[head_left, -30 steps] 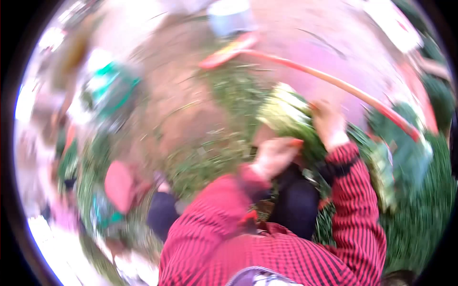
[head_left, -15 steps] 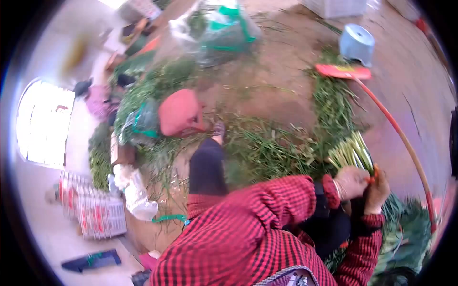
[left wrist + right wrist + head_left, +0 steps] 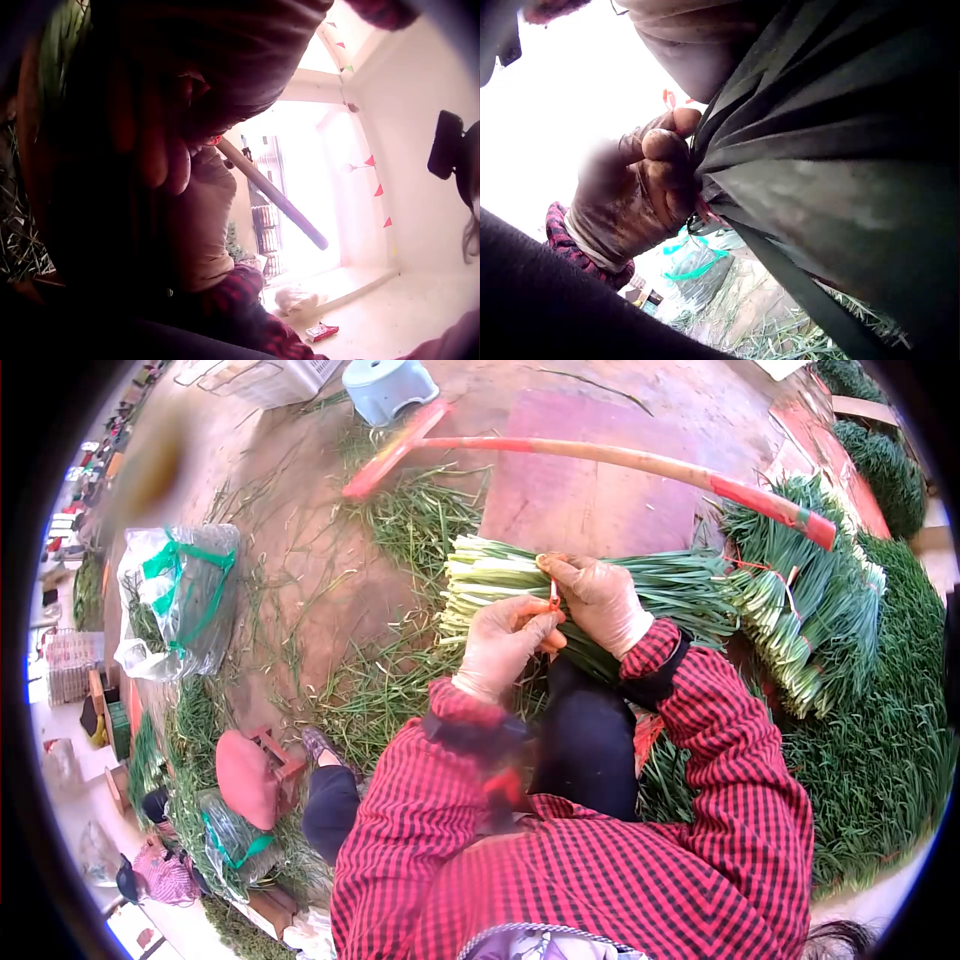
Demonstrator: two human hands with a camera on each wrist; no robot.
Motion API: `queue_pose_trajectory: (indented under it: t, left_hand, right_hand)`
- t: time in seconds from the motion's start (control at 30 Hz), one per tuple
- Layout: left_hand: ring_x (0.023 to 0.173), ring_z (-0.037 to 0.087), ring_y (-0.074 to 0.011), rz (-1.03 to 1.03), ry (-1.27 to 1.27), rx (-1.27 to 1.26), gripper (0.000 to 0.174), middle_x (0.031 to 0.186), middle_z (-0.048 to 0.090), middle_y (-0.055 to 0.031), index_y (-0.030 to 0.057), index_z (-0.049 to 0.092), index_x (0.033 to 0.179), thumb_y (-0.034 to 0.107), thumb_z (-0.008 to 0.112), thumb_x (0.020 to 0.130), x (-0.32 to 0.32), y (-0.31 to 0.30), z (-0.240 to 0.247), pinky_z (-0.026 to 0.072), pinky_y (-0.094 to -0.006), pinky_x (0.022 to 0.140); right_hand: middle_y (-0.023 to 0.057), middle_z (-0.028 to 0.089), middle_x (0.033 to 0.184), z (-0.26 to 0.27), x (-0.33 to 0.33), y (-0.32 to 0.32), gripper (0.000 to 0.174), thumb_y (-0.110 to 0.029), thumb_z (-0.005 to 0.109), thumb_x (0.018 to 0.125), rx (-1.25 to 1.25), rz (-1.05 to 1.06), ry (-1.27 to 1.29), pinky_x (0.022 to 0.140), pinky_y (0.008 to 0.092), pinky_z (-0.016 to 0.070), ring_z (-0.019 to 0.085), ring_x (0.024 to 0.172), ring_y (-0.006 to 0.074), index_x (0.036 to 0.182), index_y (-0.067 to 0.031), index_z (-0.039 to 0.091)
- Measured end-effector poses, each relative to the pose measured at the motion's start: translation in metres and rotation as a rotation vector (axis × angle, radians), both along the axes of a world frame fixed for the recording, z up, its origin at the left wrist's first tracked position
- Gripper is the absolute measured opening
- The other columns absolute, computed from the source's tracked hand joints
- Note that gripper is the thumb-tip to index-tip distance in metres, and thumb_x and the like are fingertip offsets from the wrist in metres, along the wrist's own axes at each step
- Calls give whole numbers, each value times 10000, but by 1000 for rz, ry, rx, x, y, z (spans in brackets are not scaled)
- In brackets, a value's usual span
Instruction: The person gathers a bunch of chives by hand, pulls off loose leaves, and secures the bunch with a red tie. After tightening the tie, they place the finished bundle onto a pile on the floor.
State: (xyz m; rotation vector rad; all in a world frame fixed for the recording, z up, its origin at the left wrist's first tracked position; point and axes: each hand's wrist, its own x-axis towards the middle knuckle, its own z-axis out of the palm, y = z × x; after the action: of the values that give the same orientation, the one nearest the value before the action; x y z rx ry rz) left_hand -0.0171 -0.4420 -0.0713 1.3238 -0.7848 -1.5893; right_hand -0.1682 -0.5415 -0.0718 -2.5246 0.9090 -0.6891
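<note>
A bunch of garlic chives (image 3: 490,575), pale at the stem ends and dark green along the flat leaves, lies across the person's knee. The gloved left hand (image 3: 503,643) pinches a thin red tie (image 3: 555,597) at the middle of the bunch. Beside it, the gloved right hand (image 3: 600,598) lies over the bunch with its thumb and fingertips at the same tie. In the right wrist view, the left hand's (image 3: 634,191) curled fingers press close against the gathered leaves (image 3: 802,150). Shadow darkens much of the left wrist view.
Tied bunches of chives (image 3: 800,600) lie at the right beside a large green heap (image 3: 880,730). A long-handled tool (image 3: 600,452) with a red head lies beyond the hands, near a blue stool (image 3: 385,388). Loose leaves (image 3: 390,670), a plastic bag (image 3: 180,595) and a red seat (image 3: 247,778) are leftward.
The head view has swung back toward the right and is sharper. Both hands stay together at the bunch; the red tie between their fingertips now shows clearly.
</note>
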Motion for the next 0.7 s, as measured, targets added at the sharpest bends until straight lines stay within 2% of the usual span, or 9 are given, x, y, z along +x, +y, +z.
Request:
queue_pose_trajectory:
  t: [0.17, 0.37, 0.47, 0.57, 0.67, 0.7]
  left_hand:
    - [724, 683, -155, 35, -63, 46, 264, 829, 701, -107, -29, 615, 1104, 199, 603, 970, -5, -3, 12, 560, -266, 691]
    - [705, 671, -136, 39, -139, 5, 282, 828, 704, -103, -30, 615, 1108, 221, 589, 980, -8, -3, 3, 546, -254, 661]
    - [669, 660, -126, 74, -127, 35, 290, 792, 701, -92, -22, 628, 1086, 246, 596, 979, -10, -4, 6, 535, -244, 635]
    - [632, 651, -126, 90, -146, 139, 292, 753, 696, -89, -16, 643, 1055, 261, 603, 975, -11, -10, 15, 524, -238, 600]
    - [595, 627, -110, 123, -166, 123, 155, 729, 686, -69, -6, 642, 954, 141, 593, 955, -10, -15, 16, 516, -242, 565]
    - [596, 627, -110, 119, -160, 120, 152, 730, 687, -70, -6, 642, 952, 138, 591, 955, -9, -18, 15, 517, -243, 566]
  right_hand:
    - [39, 688, 785, -5, 0, -2, 215, -198, 646, 817, -2, -25, -9, 583, 374, 530, 685, 679, 262, 1026, -148, 640]
    - [81, 707, 886, -5, 1, -5, 228, -156, 607, 830, 154, 16, -76, 626, 382, 548, 698, 742, 288, 1052, -137, 655]
    - [114, 700, 897, 2, 0, -4, 227, -154, 597, 839, 122, 31, 31, 644, 383, 550, 693, 761, 296, 1057, -124, 656]
    - [160, 687, 906, -3, -1, -5, 286, -143, 591, 841, 83, 60, 91, 674, 400, 548, 681, 786, 328, 1119, -94, 635]
    - [201, 672, 910, 7, -10, -2, 365, -126, 587, 837, 136, 145, 5, 695, 430, 541, 666, 803, 368, 1197, -62, 594]
    - [220, 659, 928, 8, -11, -3, 405, -123, 581, 852, 126, 188, -66, 712, 452, 534, 658, 822, 391, 1250, -53, 559]
